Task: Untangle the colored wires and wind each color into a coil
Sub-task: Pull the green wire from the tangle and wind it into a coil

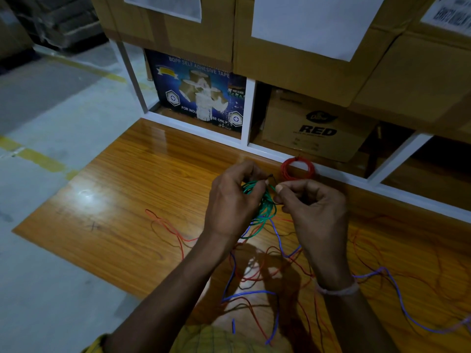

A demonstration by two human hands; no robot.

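Note:
My left hand (230, 200) grips a coil of green wire (263, 208) above the wooden table (122, 200). Just to its right, my right hand (313, 207) pinches the green wire's end between thumb and forefinger. A finished red coil (297, 168) lies flat at the table's back edge, just beyond my hands. Loose blue wire (397, 296), red wire (168, 229) and dark wire sprawl tangled over the table below and beside my wrists.
A white shelf frame (248, 146) runs along the back of the table, holding a blue tape box (201, 93) and a cardboard box marked RED (316, 126). Large cardboard cartons (300, 62) stand above. Grey floor with yellow lines lies to the left.

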